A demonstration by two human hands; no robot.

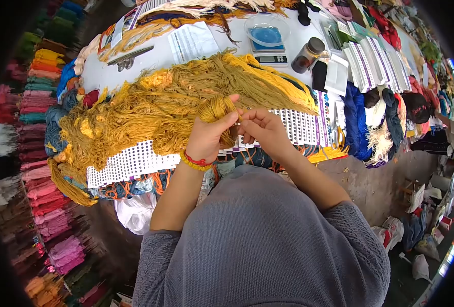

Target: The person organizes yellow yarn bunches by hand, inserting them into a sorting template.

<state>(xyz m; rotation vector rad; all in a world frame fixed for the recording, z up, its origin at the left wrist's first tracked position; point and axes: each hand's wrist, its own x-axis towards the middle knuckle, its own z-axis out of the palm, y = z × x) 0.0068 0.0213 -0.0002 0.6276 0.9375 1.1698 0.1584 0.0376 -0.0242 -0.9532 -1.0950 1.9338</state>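
Observation:
A wound bundle of golden-yellow yarn (215,108) is gripped in my left hand (206,134), with the thumb laid across it. My right hand (266,134) meets it at the left thumb tip, its fingertips pinched on the yarn's edge; the exact strand between them is too small to make out. Beneath and behind both hands spreads a big heap of loose mustard and gold yarn skeins (130,110). White cards with rows of dark dots (135,162) stick out from under the heap, close to my wrists.
Behind the heap are a digital scale (272,59) with a blue-looking dish, a dark jar (309,55), a printed paper (192,43) and dark metal scissors (130,59). Yellow-handled scissors (338,137) lie right, beside blue skeins (357,123). Coloured skeins (48,169) line the left.

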